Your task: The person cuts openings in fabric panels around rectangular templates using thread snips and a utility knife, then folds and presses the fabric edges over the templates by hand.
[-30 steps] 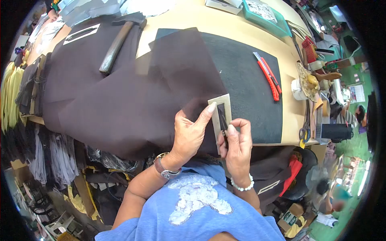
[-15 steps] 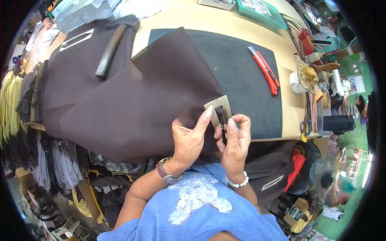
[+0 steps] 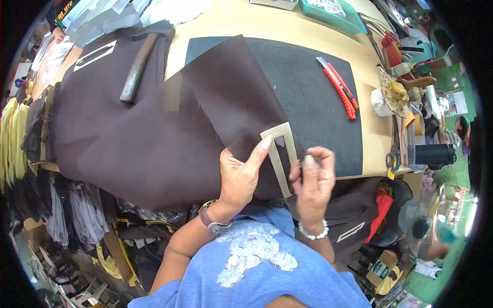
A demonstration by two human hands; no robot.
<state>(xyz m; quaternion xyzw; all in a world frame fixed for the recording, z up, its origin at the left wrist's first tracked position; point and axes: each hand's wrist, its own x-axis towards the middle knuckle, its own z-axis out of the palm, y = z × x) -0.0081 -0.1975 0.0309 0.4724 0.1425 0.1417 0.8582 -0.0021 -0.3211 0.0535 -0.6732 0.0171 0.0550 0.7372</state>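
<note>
Through the head camera, I look down on a person's two bare hands at the near edge of a pale table (image 3: 221, 16). The left hand (image 3: 239, 177), wearing a watch (image 3: 209, 218), pinches a pale frame (image 3: 279, 167): its thumb presses flat on the upper left corner, while the fingers are mostly hidden beneath the dark brown cloth (image 3: 128, 149). The frame is a narrow rectangle around a long slot, lying slanted on the cloth's right edge, its lower end towards the blue shirt (image 3: 205, 272).

Just right of the frame, the right hand (image 3: 314, 187), with a white bead bracelet (image 3: 314, 231), has thumb and fingertips pressed together on a small dark piece (image 3: 303, 160); blur keeps me from telling what it is.

The cloth spreads leftwards over the table, and its folded part overlaps a black mat (image 3: 308, 118). A red cutter (image 3: 341, 92) lies on the mat, blade pointing away from the person. On the cloth at upper left I see a hammer (image 3: 136, 77), its handle towards the person, and near it a second pale frame with a dark slot (image 3: 82, 65). To the right of the mat stands a white pot (image 3: 379, 104); scissors (image 3: 393, 160) are below it, by the table's edge. A teal basket (image 3: 328, 16) sits at the far side.
</note>
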